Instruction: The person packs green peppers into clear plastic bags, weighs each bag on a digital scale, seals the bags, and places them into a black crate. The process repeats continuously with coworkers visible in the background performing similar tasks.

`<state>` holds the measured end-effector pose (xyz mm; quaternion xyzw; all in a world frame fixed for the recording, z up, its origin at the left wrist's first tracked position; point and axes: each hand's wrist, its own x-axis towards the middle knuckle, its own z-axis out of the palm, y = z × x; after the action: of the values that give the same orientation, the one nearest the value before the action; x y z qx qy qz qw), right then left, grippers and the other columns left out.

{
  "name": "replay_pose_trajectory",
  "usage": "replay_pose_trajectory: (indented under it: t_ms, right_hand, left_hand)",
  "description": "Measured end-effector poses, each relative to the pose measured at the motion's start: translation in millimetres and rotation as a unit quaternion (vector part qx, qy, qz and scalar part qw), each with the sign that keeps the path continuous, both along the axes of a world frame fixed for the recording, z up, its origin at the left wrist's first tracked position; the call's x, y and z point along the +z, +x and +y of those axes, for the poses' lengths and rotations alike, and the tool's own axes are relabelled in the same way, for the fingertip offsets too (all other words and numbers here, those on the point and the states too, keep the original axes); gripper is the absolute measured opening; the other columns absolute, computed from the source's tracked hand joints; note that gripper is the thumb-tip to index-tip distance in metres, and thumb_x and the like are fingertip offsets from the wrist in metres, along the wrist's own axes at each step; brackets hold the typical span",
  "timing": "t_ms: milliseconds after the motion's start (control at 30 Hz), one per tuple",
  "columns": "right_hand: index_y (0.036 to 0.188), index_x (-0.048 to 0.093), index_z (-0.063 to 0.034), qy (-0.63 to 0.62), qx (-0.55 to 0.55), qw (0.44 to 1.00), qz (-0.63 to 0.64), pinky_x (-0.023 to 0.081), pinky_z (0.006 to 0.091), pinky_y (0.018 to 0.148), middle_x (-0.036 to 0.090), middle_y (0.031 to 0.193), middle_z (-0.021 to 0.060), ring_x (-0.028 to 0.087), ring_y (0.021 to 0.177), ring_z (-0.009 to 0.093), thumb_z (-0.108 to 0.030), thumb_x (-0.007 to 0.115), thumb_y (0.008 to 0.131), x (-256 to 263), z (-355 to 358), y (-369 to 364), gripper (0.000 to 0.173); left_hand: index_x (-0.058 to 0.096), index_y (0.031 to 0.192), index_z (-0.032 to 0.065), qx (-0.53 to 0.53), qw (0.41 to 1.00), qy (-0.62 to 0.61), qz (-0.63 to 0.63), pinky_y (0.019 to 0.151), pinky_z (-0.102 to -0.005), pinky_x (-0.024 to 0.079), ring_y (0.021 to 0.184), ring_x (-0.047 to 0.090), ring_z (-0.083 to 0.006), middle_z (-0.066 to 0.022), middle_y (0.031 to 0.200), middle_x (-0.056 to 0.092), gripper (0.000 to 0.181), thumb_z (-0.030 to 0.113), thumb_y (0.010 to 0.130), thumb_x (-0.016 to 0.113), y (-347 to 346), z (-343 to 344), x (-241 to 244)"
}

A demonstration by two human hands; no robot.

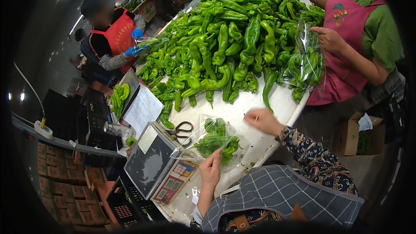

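My left hand (210, 166) grips the edge of a transparent plastic bag (191, 151) holding green peppers (216, 139). The bag rests on the white tabletop (235, 117), just right of a digital scale (156, 159). Curled and blurred by motion, my right hand (264, 121) hovers over the table, apart from the bag; whether it holds something small cannot be told. Beyond both hands rises a large heap of long, wrinkled green peppers (224, 45). One loose pepper (268, 91) points from the heap toward my right hand.
Black-handled scissors (180, 132) lie between scale and bag. Beside them are a written sheet (143, 109) and a glass jar (118, 129). A person in a pink apron (344, 45) handles a bag of peppers (305, 61) at right; another in a red apron (118, 35) works far left.
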<state>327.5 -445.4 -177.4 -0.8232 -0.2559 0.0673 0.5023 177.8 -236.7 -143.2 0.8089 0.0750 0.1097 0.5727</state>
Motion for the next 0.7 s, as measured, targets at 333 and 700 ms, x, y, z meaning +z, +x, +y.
replay_pose_trajectory:
  t_ms: [333, 700]
  right_hand:
    - [0.117, 0.047, -0.0005, 0.057, -0.271, 0.960, 0.037, 0.045, 0.0327, 0.079, 0.057, 0.107, 0.0151, 0.057, 0.092, 0.028, -0.008, 0.056, 0.076, -62.6, -41.4, 34.9, 0.042]
    - [0.114, 0.052, -0.0001, 0.220, -0.134, 0.966, 0.014, 0.041, 0.0203, 0.076, 0.055, 0.101, 0.0042, 0.051, 0.088, 0.009, -0.001, 0.053, 0.077, 1.8, -42.7, -15.6, 0.037]
  left_hand:
    - [0.061, 0.101, -0.0026, 0.007, 1.000, -0.008, 0.018, 0.070, -0.0216, 0.045, 0.078, 0.058, -0.0098, -0.0099, 0.089, 0.065, 0.021, 0.011, 0.086, 0.055, -3.3, 2.9, -2.9]
    - [0.061, 0.101, -0.0025, -0.010, 1.000, -0.016, 0.018, 0.072, -0.0221, 0.045, 0.080, 0.059, -0.0111, -0.0109, 0.092, 0.065, 0.021, 0.011, 0.086, 0.054, -3.4, -1.8, -6.5]
